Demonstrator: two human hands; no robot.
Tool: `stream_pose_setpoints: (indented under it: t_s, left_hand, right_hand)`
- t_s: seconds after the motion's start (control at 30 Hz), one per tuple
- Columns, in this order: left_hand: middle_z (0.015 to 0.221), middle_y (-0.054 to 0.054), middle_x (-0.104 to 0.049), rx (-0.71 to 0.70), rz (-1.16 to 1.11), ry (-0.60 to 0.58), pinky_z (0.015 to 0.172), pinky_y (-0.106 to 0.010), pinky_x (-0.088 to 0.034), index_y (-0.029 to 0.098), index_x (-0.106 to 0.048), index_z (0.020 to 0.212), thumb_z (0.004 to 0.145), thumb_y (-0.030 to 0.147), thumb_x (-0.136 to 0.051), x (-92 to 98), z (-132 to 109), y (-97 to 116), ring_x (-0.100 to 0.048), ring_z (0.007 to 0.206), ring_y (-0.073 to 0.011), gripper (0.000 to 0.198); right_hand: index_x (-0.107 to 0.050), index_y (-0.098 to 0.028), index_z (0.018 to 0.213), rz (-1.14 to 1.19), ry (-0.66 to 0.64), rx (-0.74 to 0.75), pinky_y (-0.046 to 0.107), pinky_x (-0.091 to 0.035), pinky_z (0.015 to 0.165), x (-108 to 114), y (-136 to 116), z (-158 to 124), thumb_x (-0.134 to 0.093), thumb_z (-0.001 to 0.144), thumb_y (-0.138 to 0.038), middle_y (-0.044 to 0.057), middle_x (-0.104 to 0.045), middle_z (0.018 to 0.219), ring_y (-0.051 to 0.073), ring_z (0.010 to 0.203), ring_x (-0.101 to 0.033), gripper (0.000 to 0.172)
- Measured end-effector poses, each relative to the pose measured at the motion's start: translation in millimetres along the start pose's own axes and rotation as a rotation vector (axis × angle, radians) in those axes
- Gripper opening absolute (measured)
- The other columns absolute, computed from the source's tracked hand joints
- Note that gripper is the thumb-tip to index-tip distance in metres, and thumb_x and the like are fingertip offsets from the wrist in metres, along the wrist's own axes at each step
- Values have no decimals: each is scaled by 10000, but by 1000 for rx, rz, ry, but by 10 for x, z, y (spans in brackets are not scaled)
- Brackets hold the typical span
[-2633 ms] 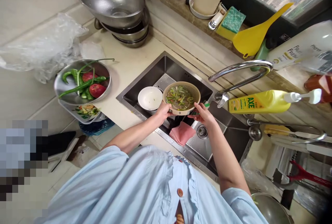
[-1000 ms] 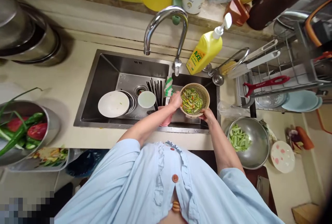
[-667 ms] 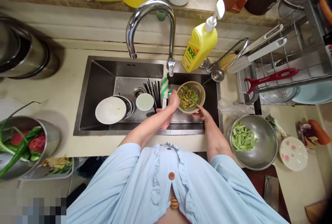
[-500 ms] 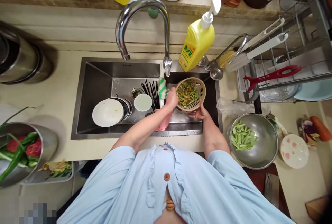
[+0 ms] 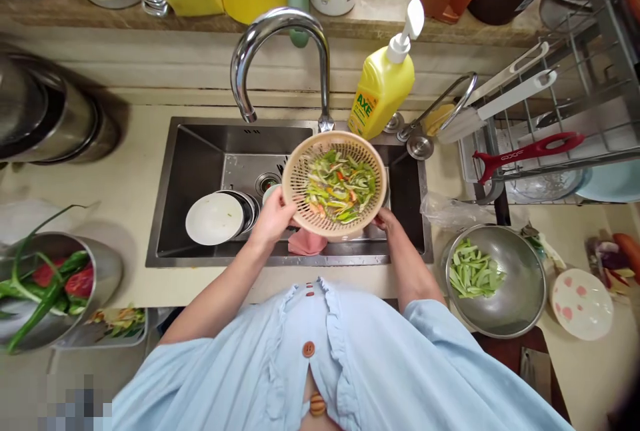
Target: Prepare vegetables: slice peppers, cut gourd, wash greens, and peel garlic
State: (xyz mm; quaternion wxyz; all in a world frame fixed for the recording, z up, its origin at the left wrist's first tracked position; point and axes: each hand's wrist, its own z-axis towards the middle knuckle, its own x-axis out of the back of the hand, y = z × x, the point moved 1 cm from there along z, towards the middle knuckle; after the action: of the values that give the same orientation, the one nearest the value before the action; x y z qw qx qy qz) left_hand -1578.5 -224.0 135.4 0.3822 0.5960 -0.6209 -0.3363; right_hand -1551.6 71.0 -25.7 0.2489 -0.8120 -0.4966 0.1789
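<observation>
A beige plastic strainer basket (image 5: 303, 211) is held up above the sink divider, tilted slightly toward me. Green and orange vegetable scraps (image 5: 343, 184) lie inside it. My left hand (image 5: 274, 216) grips its left rim, thumb on top. On the lower right, my right hand (image 5: 384, 219) holds the basket's edge, its fingers partly hidden beneath. Below the basket, a pink cloth (image 5: 306, 243) hangs at the sink's front edge. Stacked white bowls (image 5: 214, 219) stand in the left basin of the steel sink (image 5: 173, 184); the basket covers most of the chopsticks there.
The faucet (image 5: 280, 18) arches over the sink. A yellow dish soap bottle (image 5: 383, 88) stands behind it. To the right are a steel bowl (image 5: 515, 278) with sliced greens, a patterned bowl (image 5: 583, 304) and a dish rack (image 5: 565, 98). A steel pot (image 5: 107, 271) of vegetables sits left.
The strainer basket has risen out of the right basin and moved left, nearer to me. Both hands travelled with it, and it now covers the divider and the green-striped cloth.
</observation>
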Motion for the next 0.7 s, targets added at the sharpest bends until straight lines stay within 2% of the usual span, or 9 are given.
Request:
stream_pose_setpoints:
  t_s: [0.17, 0.33, 0.4, 0.5, 0.6, 0.7]
  left_hand:
    - [843, -12, -664, 44, -93, 235, 571, -292, -590, 187, -504, 861, 586, 202, -610, 841, -297, -333, -680, 728, -186, 295]
    - [815, -13, -666, 52, -123, 517, 614, -331, -603, 179, -505, 881, 584, 194, -601, 1455, -513, -629, -694, 721, -199, 312]
    - [786, -8, -660, 61, -142, 581, 608, -320, -600, 174, -512, 870, 589, 181, -601, 1648, -586, -708, -693, 704, -191, 295]
    - [744, -1, -663, 89, -210, 598, 599, -309, -595, 166, -536, 890, 594, 173, -614, 1878, -695, -803, -686, 675, -180, 306]
    - [755, -4, -678, 75, -284, 614, 594, -297, -594, 160, -558, 926, 593, 180, -632, 2031, -805, -878, -680, 654, -169, 342]
    - [796, -15, -685, 34, -326, 621, 602, -298, -599, 161, -566, 933, 590, 203, -649, 2124, -893, -938, -684, 666, -169, 355]
  right_hand:
    - [-495, -151, 723, -17, 104, -47, 175, -529, 445, 159, -129, -379, -577, 749, 5, -33, -557, 516, 78, 415, -534, 178]
    - [-493, -157, 697, -78, 137, 34, 155, -533, 435, 169, -357, -981, -518, 699, -6, -38, -548, 498, 74, 416, -543, 153]
    - [-496, -161, 696, -102, 161, 94, 165, -532, 412, 118, -438, -1224, -521, 649, -26, -36, -542, 487, 86, 410, -545, 145]
    - [-506, -167, 743, -146, 163, 204, 183, -525, 376, -45, -513, -1561, -535, 567, -65, -44, -553, 522, 93, 400, -538, 206]
    - [-506, -183, 857, -222, 104, 331, 208, -510, 346, -309, -539, -1815, -559, 512, -102, -54, -573, 608, 95, 391, -528, 359]
    - [-483, -206, 1002, -307, 37, 407, 233, -507, 345, -644, -527, -1924, -563, 500, -136, -50, -582, 694, 102, 402, -533, 513]
